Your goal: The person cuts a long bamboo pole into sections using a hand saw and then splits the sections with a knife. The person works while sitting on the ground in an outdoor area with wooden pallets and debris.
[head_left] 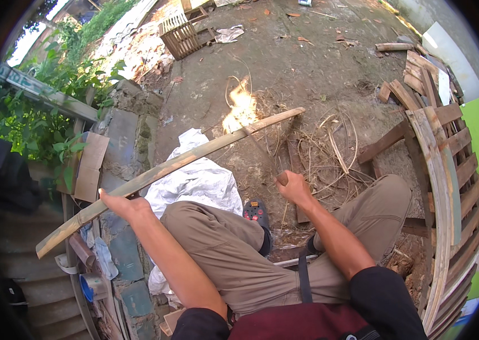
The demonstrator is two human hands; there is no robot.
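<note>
A long split piece of bamboo slants across in front of me, from low at the left to higher near the middle. My left hand is closed round its lower part, the thumb up on the near side and the fingers mostly hidden beneath. In a fist, my right hand grips the brown handle of a long knife. Its thin dark blade points up and leftward, its far end meeting the bamboo near the upper end. Beneath my left arm and the bamboo, a crumpled white sack covers the ground.
Just beyond the bamboo is a bright yellow patch, flame or sunlight, I cannot tell. Thin bamboo strips lie ahead of my right knee. A wooden pallet stands close on the right. A block wall runs along the left. Farther off sits a slatted crate.
</note>
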